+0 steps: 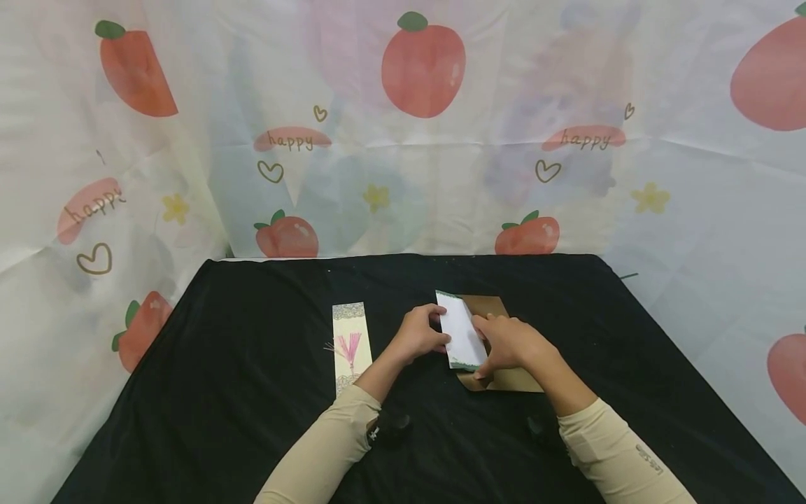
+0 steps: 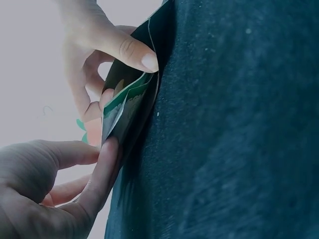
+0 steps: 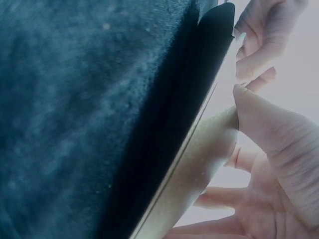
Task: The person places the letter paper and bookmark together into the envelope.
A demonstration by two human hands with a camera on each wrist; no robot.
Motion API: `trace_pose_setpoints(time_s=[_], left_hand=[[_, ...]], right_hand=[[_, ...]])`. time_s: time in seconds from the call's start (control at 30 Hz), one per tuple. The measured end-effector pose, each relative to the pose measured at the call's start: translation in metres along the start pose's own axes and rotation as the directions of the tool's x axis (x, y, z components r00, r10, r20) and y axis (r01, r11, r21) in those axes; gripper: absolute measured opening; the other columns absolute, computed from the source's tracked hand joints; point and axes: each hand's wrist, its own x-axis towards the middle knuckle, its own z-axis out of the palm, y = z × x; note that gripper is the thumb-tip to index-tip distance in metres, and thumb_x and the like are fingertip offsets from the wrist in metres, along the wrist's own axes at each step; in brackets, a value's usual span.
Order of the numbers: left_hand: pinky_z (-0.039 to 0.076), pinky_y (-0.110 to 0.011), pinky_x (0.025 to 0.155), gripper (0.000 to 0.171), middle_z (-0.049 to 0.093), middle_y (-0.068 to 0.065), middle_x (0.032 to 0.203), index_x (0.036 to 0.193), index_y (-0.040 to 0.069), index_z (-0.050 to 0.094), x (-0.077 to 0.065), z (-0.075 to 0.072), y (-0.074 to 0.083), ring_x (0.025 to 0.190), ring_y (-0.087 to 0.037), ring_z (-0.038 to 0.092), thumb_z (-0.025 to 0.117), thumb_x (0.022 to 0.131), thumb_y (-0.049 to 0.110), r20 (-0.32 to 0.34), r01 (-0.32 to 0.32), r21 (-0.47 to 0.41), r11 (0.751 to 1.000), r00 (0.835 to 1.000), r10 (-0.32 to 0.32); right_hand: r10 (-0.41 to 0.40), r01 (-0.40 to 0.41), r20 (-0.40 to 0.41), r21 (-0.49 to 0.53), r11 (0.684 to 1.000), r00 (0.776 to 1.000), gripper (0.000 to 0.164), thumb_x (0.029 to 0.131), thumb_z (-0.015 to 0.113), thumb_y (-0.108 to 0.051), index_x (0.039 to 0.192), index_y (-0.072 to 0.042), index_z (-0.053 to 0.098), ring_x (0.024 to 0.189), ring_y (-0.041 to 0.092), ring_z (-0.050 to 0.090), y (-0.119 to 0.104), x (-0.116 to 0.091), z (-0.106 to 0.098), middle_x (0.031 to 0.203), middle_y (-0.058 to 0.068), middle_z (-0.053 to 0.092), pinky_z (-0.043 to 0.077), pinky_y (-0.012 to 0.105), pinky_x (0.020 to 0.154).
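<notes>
A white folded card (image 1: 462,332) with green decorated edges lies tilted over the left part of a brown envelope (image 1: 513,378). My left hand (image 1: 420,332) pinches the card's left edge between thumb and fingers. At the card's right side, my right hand (image 1: 510,341) grips it, with the thumb low near the bottom corner and the fingers higher up. In the left wrist view the green-edged card (image 2: 128,95) shows slightly parted layers at its end, close to the right thumb. The right hand hides where card and envelope meet, so I cannot tell whether any of the card is inside.
Left of the hands lies a cream bookmark-like strip (image 1: 346,322) with patterned ends and a pink tassel (image 1: 348,346); the left forearm covers its lower end. A black cloth (image 1: 252,392) covers the table. Fruit-printed curtains (image 1: 422,175) hang behind and at both sides.
</notes>
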Motion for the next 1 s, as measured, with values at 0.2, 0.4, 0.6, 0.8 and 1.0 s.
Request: trace_pose_setpoints(time_s=[0.2, 0.4, 0.6, 0.8, 1.0], left_hand=[[0.061, -0.030, 0.060, 0.055, 0.061, -0.017, 0.113, 0.134, -0.009, 0.059, 0.001, 0.004, 0.000, 0.069, -0.024, 0.072, 0.078, 0.083, -0.016, 0.002, 0.005, -0.019, 1.000, 1.000, -0.005], [0.061, -0.030, 0.060, 0.059, 0.062, -0.015, 0.112, 0.135, -0.006, 0.057, 0.003, 0.012, -0.001, 0.071, -0.022, 0.072, 0.079, 0.082, -0.016, 0.006, 0.013, -0.043, 0.999, 1.000, -0.013], [0.061, -0.032, 0.060, 0.055, 0.062, -0.015, 0.111, 0.136, -0.006, 0.057, 0.002, 0.015, -0.001, 0.069, -0.022, 0.071, 0.076, 0.086, -0.015, 0.002, 0.026, -0.085, 0.996, 1.000, -0.026], [0.061, -0.033, 0.060, 0.050, 0.062, -0.016, 0.109, 0.137, -0.006, 0.056, 0.005, 0.011, 0.002, 0.066, -0.024, 0.072, 0.070, 0.089, -0.016, 0.001, 0.022, -0.094, 0.995, 1.000, -0.022], [0.061, -0.031, 0.059, 0.051, 0.062, -0.018, 0.110, 0.133, -0.007, 0.057, 0.009, 0.015, 0.003, 0.066, -0.024, 0.072, 0.071, 0.086, -0.019, -0.002, 0.039, -0.082, 0.996, 0.999, -0.039]], right_hand=[[-0.011, 0.011, -0.006, -0.003, 1.000, 1.000, 0.071, 0.064, 0.098, -0.045, 0.111, -0.010, 0.057, 0.075, 0.022, 0.055, 0.001, 0.000, 0.001, 0.090, 0.003, 0.055, 0.048, 0.041, 0.063], [-0.025, 0.025, -0.008, -0.006, 1.000, 1.000, 0.072, 0.064, 0.098, -0.044, 0.112, -0.010, 0.058, 0.075, 0.022, 0.055, 0.001, 0.001, 0.000, 0.091, 0.004, 0.055, 0.048, 0.041, 0.063], [-0.019, 0.019, 0.002, -0.006, 1.000, 1.000, 0.073, 0.064, 0.098, -0.045, 0.113, -0.010, 0.058, 0.074, 0.023, 0.055, 0.001, 0.001, 0.000, 0.091, 0.004, 0.054, 0.047, 0.041, 0.062], [-0.009, 0.009, 0.010, -0.006, 1.000, 1.000, 0.073, 0.064, 0.098, -0.046, 0.112, -0.010, 0.057, 0.075, 0.023, 0.054, 0.001, 0.001, 0.000, 0.091, 0.004, 0.054, 0.047, 0.041, 0.063], [-0.029, 0.029, 0.007, -0.007, 1.000, 1.000, 0.072, 0.064, 0.097, -0.045, 0.112, -0.010, 0.057, 0.075, 0.023, 0.054, 0.000, 0.000, -0.001, 0.091, 0.004, 0.054, 0.046, 0.040, 0.063]])
